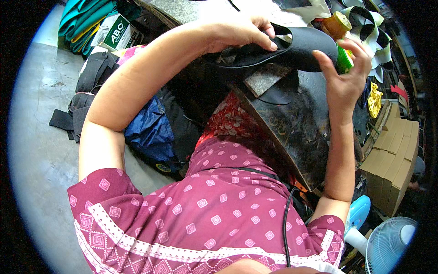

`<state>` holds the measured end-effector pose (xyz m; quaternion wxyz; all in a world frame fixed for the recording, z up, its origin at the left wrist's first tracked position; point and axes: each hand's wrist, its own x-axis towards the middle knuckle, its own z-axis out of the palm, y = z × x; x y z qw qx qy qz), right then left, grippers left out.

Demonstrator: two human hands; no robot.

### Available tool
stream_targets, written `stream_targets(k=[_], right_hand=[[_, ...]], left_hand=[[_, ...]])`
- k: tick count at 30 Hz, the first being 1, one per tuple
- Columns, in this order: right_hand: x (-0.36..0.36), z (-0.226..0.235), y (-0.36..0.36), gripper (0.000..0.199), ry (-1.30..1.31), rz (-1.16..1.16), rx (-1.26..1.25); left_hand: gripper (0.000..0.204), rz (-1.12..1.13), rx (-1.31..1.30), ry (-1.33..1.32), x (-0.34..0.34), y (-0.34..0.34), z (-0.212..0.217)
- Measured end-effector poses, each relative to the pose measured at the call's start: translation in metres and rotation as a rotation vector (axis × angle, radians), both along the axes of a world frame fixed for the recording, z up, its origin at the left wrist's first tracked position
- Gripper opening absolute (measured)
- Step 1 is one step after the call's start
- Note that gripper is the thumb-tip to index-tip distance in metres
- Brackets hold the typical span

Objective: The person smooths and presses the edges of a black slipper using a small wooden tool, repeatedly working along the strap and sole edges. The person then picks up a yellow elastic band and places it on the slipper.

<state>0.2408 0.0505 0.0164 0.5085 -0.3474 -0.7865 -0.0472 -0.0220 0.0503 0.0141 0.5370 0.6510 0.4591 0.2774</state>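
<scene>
Black shoe-like piece (303, 43) appears already shaped but not yet set down, gripped at its opening by the left hand (244, 34) over the dark bench's (301, 125) far end; right hand (344, 75) spread open at its right end, contact unclear, remaining steps indeterminable.

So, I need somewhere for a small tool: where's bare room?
On the dark tabletop, between the grey slab and the right forearm; also the grey floor left of the black bundle. Crowded: beyond the black piece, around the brown container.
</scene>
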Motion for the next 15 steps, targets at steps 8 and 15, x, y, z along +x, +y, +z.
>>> stream_targets(k=[8, 15], right_hand=[[0.005, -0.021, -0.014, 0.035, 0.775, 0.561, -1.278], [-0.016, -0.016, -0.035, 0.033, 0.618, 0.457, -1.395]], left_hand=[[0.034, 0.11, 0.016, -0.312, 0.016, 0.015, -0.014], [0.015, 0.099, 0.397, -0.213, 0.026, 0.027, -0.026]])
